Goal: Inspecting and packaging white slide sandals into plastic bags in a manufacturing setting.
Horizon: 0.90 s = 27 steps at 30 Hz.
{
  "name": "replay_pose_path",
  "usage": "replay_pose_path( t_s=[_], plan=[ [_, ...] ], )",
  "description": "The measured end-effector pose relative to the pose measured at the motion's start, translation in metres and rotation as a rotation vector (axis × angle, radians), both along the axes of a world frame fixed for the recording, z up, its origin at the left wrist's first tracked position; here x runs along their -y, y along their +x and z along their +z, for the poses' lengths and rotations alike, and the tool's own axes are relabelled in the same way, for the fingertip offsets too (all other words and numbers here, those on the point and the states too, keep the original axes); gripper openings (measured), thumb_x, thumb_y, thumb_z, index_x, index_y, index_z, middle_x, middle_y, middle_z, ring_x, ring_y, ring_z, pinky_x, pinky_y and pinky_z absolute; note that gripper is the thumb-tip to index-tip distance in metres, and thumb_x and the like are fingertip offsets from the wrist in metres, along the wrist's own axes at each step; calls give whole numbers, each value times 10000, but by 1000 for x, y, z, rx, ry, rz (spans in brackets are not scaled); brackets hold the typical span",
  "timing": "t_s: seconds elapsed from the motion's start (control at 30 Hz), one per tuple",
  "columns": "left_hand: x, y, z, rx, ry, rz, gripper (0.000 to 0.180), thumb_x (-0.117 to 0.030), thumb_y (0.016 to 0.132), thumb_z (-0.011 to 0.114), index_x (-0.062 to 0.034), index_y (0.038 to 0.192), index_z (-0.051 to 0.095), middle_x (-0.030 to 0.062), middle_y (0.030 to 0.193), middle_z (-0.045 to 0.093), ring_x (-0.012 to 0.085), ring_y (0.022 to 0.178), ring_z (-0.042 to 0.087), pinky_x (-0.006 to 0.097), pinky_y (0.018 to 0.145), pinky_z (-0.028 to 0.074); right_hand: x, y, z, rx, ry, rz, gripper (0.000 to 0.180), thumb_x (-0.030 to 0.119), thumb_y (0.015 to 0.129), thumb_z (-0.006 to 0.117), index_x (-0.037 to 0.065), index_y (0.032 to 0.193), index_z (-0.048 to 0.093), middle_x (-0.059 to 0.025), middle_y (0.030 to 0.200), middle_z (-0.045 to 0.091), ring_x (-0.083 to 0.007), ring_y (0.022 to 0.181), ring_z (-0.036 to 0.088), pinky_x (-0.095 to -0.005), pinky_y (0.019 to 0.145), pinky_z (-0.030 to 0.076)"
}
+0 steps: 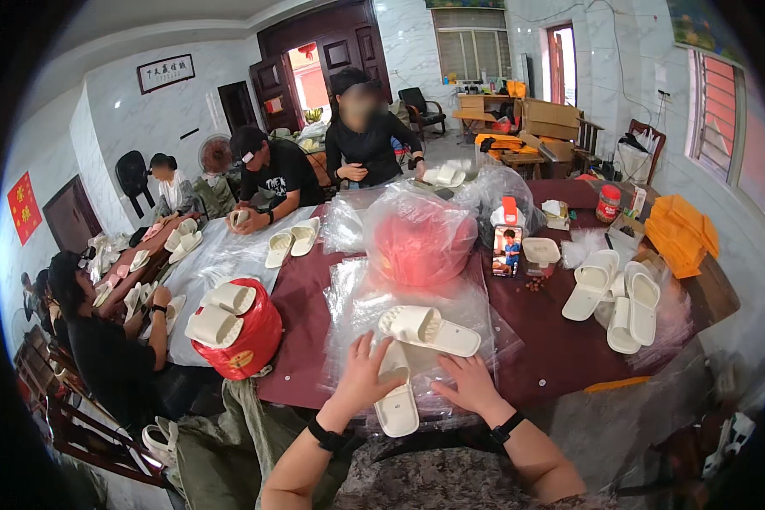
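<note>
Two cream slippers lie in front of me on a stack of clear plastic bags (pixel 348 297). The farther slipper (pixel 457 337) lies sideways, its sole end to the right. The nearer slipper (pixel 397 412) points toward me, and its far part is partly covered. My left hand (pixel 359 381) is open at the left edge of the nearer slipper, its thumb over it; whether it presses on it I cannot tell. My right hand (pixel 472 387) is open and holds nothing, its fingers spread just below the farther slipper's sole end.
A red bundle (pixel 259 336) with slippers on top stands at left. Beyond the bags sits a red plastic-wrapped bundle (pixel 421 242). A phone (pixel 507 251) stands near a clear tub (pixel 541 253). More slippers (pixel 592 285) lie right, by orange cloth (pixel 682 234). Several people work around the tables.
</note>
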<state>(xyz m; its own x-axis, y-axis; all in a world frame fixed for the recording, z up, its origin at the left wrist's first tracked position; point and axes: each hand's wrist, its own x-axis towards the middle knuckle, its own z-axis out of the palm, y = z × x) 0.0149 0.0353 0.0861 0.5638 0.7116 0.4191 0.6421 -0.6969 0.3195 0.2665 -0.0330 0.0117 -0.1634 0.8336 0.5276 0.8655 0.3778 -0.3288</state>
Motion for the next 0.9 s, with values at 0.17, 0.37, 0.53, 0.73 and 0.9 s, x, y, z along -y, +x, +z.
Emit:
replay_pose_path(
  t_s=[0.17, 0.37, 0.53, 0.73, 0.9],
  plan=[
    [-17, -23, -37, 8, -195, 83, 716, -316, 820, 780, -105, 1441, 495, 315, 1413, 491, 497, 1299, 457, 513, 1079, 424, 8, 2, 11, -72, 117, 54, 294, 310, 868, 741, 96, 1067, 715, -59, 1022, 715, -270, 1024, 646, -431, 962, 451],
    [-18, -21, -51, 13, -114, 125, 650, -264, 808, 759, -63, 1384, 536, 270, 1368, 539, 457, 1227, 513, 505, 1040, 443, -7, 2, 58, -214, 135, -111, 328, 196, 846, 739, 77, 1145, 676, -123, 1115, 664, -340, 1031, 619, -427, 860, 512],
    [-20, 5, -51, -18, 89, 296, 628, -283, 783, 737, -5, 1308, 535, 271, 1353, 541, 454, 1219, 514, 536, 1002, 442, -40, 18, 6, 88, -111, -191, 836, 430, 705, 835, 25, 1374, 537, -178, 1227, 585, -392, 1128, 530, -489, 971, 465],
    [-30, 30, -31, 128, 161, 440, 698, -305, 790, 720, 42, 1348, 485, 325, 1414, 475, 485, 1272, 469, 549, 1043, 422, -29, -1, 25, -33, -279, -280, 882, 502, 698, 846, 34, 1378, 534, -251, 1215, 549, -421, 1147, 508, -484, 984, 463],
    [-52, 28, -67, 209, -42, 356, 869, -352, 783, 774, 9, 1472, 386, 401, 1516, 301, 561, 1329, 398, 563, 1102, 382, -19, -13, 21, -34, -276, -283, 876, 526, 727, 834, 8, 1364, 529, -253, 1211, 517, -429, 1149, 498, -496, 969, 466]
  ],
)
